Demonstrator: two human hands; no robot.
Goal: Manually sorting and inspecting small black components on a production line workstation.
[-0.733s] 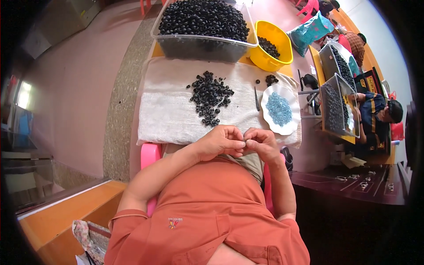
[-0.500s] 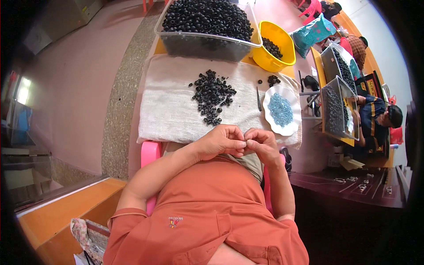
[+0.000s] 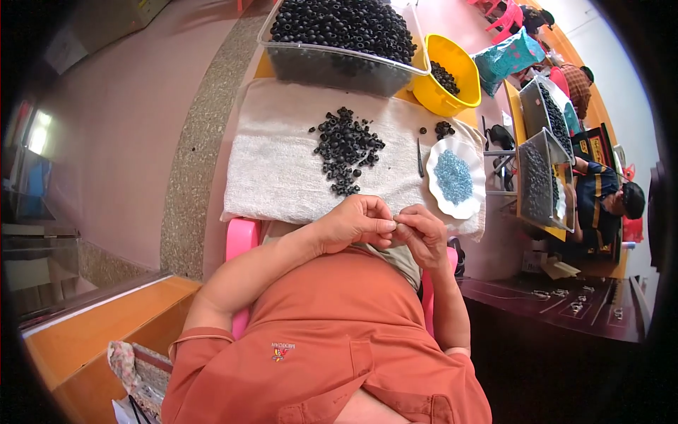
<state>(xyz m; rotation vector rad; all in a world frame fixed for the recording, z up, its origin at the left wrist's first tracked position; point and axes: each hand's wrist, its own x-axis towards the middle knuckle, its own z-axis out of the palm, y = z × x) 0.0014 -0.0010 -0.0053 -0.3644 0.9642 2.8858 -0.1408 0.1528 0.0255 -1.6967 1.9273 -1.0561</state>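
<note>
My left hand (image 3: 359, 224) and my right hand (image 3: 418, 234) meet over my lap, just off the near edge of the cloth. Thumbs and forefingers are pinched tip to tip, around something too small to make out. Beyond them, on the white cloth (image 3: 272, 155), lies a loose heap of small black ring-like pieces (image 3: 346, 145) with holes. To its right stands a white scalloped plate (image 3: 458, 205) of clear light-blue bits (image 3: 453, 176). A thin dark tool like tweezers (image 3: 420, 157) lies left of the plate, with a few black pieces (image 3: 443, 129) above it.
At the table's far side stand a clear bin (image 3: 339, 67) full of black pieces and a yellow basin (image 3: 441, 102) with more. On the right, a co-worker (image 3: 600, 198) sits by another table with clear bins (image 3: 542, 180). Pink chair arms (image 3: 241, 239) flank me.
The view has shifted slightly, so the table's things sit a little further right. My hands stay pinched together, with the right fingers slightly turned.
</note>
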